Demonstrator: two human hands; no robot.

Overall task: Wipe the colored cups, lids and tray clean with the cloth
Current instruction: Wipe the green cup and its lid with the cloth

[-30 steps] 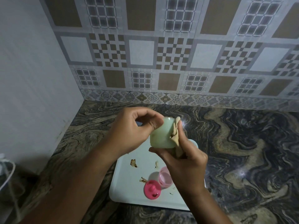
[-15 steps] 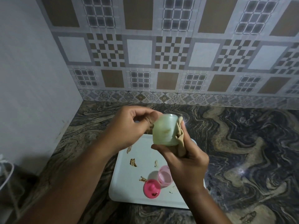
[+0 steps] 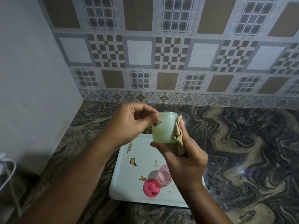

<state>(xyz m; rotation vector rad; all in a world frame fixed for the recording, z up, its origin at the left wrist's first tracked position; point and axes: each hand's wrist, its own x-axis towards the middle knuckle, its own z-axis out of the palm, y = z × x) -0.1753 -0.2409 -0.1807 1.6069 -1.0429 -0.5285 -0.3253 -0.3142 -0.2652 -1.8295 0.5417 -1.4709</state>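
head view: the left hand (image 3: 131, 125) and the right hand (image 3: 184, 159) meet above the far end of a white rectangular plastic tray (image 3: 126, 183), holding a pale green plastic cup (image 3: 164, 126) between them in the air, clear of the tray. the left hand grasps the cup at its upper left edge, thumb tip on the outer wall and the other fingers curled in behind; whether they reach inside the rim i cannot tell. the right hand is clenched around a crumpled beige cloth (image 3: 178, 138), pressing it against the right side of the cup, with the thumb laid under the cup's lower edge. which end of the cup is up is not clear.

on the tray's near part sits a small light pink translucent cup (image 3: 164, 175), partly hidden by the right wrist. just beside it on the left lies a round darker pink lid with a knob (image 3: 151, 188), a brown speck on its near edge. brown smears (image 3: 133, 162) mark the tray in several spots between the lid and the far edge.

the tray rests on a dark swirled stone countertop (image 3: 242, 143). behind stands a backsplash of patterned brown and grey tiles (image 3: 161, 54), and at left a plain pale wall (image 3: 32, 78). a white cable (image 3: 8, 175) hangs at the lower left edge.
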